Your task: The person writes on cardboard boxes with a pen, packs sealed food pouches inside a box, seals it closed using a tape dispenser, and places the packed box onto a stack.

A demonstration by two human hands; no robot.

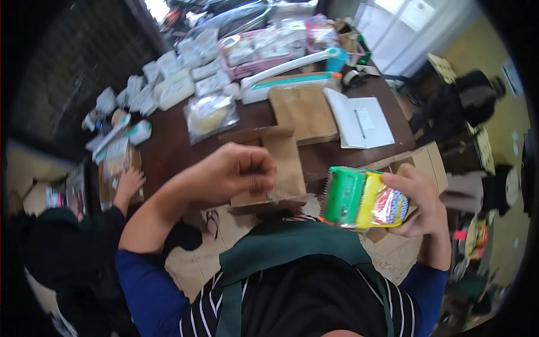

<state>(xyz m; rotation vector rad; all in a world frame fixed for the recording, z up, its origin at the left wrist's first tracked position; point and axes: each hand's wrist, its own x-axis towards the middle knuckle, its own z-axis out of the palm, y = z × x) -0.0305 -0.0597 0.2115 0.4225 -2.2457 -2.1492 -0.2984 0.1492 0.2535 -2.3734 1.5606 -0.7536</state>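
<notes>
My right hand grips a green and yellow plastic-wrapped package, holding it by its right end. Over the left side of an open cardboard box, my left hand has its fingers curled and pressed together. Something faint and clear shows just below those fingers, too blurred to make out. Under and behind the package and my right hand lies another open cardboard box, partly hidden.
On the dark table are a brown paper stack, an open notebook, a bagged item and a pink basket. A co-worker's hand touches a parcel at left. Other people stand at right.
</notes>
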